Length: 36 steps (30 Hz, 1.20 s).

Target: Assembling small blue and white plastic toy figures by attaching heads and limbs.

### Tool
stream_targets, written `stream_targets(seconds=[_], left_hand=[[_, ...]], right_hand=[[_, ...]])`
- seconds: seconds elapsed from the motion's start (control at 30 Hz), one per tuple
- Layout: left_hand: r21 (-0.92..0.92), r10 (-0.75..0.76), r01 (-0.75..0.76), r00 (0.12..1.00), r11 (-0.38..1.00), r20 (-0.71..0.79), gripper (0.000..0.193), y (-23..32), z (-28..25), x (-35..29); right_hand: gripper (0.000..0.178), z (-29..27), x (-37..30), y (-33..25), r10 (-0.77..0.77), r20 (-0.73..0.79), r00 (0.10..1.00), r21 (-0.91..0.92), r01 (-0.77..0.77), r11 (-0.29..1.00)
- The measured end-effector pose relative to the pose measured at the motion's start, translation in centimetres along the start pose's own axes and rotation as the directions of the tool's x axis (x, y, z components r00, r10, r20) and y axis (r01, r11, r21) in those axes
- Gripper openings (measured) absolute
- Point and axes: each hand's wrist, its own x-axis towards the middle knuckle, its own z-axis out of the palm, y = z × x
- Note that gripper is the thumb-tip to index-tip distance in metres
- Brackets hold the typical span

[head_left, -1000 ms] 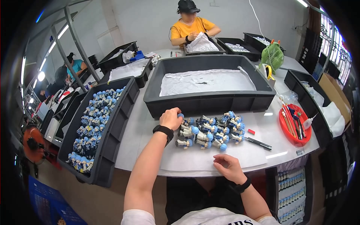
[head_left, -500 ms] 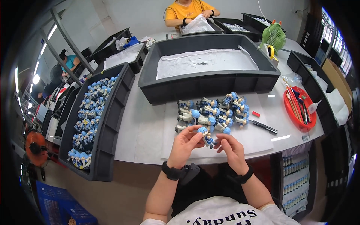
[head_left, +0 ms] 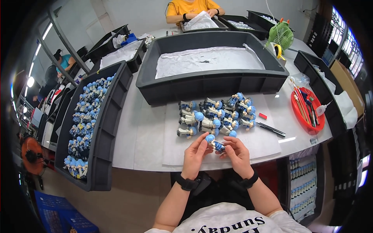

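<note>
Between my hands, just above the near part of the table, is a small blue-haired figurine (head_left: 218, 146) in blue and dark clothes. My left hand (head_left: 195, 153) pinches it at the head end. At its leg end, the fingers of my right hand (head_left: 236, 153) are closed on it too. Beyond my hands, a group of similar blue-haired figurines (head_left: 211, 123) lies on a white sheet (head_left: 171, 145). Some wear pale clothes, others dark blue.
A large black tray (head_left: 213, 83) lined with white cloth stands behind the figurines. To the left, another black tray (head_left: 104, 155) holds many figurines. On the right lie a black pen (head_left: 271, 129), a red cap (head_left: 263, 116) and a red basket (head_left: 307, 123) of brushes. A co-worker (head_left: 192, 9) sits opposite.
My right hand has closed in on the figurine's legs, where it was apart before. The figurine has tilted closer to level. The whole view has shifted slightly.
</note>
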Motion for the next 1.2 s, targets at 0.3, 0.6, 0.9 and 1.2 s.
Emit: stream_targets(seconds=[0.3, 0.6, 0.9, 1.2], left_hand=[[0.090, 0.047, -0.045, 0.999, 0.995, -0.013, 0.034, -0.46, -0.29, -0.04], [0.079, 0.114, -0.116, 0.993, 0.990, 0.023, 0.036, -0.82, -0.58, -0.18], [0.160, 0.071, -0.067, 0.997, 0.985, -0.020, 0.033, -0.36, 0.12, -0.05], [0.084, -0.004, 0.005, 1.000, 0.996, -0.019, 0.031, -0.51, -0.24, 0.25]], right_hand=[[0.046, -0.13, 0.00, 0.34, -0.133, -0.041, 0.990, -0.091, 0.129, 0.987], [0.047, -0.07, 0.13, 0.55, -0.130, -0.081, 0.988, -0.112, 0.120, 0.986], [0.047, -0.16, -0.02, 0.59, -0.146, -0.058, 0.988, -0.055, 0.143, 0.988], [0.048, -0.29, -0.07, 0.86, -0.147, -0.015, 0.989, -0.037, 0.147, 0.989]])
